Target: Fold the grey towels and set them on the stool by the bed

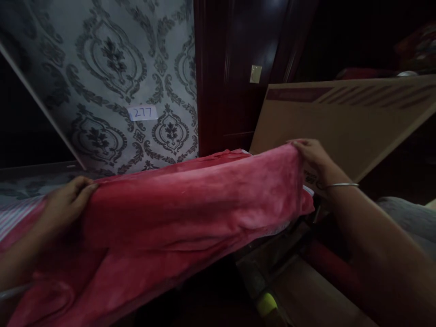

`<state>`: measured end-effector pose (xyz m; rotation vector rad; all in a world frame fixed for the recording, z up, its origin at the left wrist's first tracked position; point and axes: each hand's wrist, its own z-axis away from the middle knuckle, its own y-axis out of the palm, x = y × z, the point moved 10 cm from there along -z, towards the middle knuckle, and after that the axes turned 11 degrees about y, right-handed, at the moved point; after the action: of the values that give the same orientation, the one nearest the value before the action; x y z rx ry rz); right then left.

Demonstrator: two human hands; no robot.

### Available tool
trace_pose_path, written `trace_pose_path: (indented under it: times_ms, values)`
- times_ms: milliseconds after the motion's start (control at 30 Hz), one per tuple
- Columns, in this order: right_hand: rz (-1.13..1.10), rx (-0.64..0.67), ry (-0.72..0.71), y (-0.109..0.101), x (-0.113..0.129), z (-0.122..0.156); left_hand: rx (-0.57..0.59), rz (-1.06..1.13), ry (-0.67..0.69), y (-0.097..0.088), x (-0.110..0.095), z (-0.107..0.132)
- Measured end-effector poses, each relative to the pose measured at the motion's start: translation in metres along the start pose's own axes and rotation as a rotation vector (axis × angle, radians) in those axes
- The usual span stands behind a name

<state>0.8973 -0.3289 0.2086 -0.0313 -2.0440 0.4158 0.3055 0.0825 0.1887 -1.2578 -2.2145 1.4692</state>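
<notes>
L hand (71, 196) & R hand (314, 155), 2 total, each pinching top edge of 1 red plush cloth (190, 202); 1 brown cardboard panel (335, 120) bhd cloth.

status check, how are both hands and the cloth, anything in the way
Left hand and right hand gripping red plush blanket. Upper fold stretched between them. Cardboard box beyond right hand, nothing visibly blocking.
</notes>
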Motion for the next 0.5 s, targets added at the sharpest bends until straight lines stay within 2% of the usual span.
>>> trace_pose_path:
  times_ms: [133, 267, 400, 500]
  values:
    - [0.148, 0.017, -0.042, -0.025, 0.039, -0.014, -0.091, -0.019, 0.055, -0.023, -0.009, -0.003]
    - [0.377, 0.120, 0.046, -0.039, 0.047, -0.029, 0.014, -0.050, 0.087, -0.020, -0.014, -0.002]
    - [0.577, 0.018, -0.046, -0.070, 0.071, -0.045, 0.016, -0.115, 0.160, -0.032, -0.033, 0.009]
    - [0.599, -0.105, -0.167, -0.094, 0.099, -0.045, 0.153, -0.306, 0.204, -0.033, -0.043, 0.021]
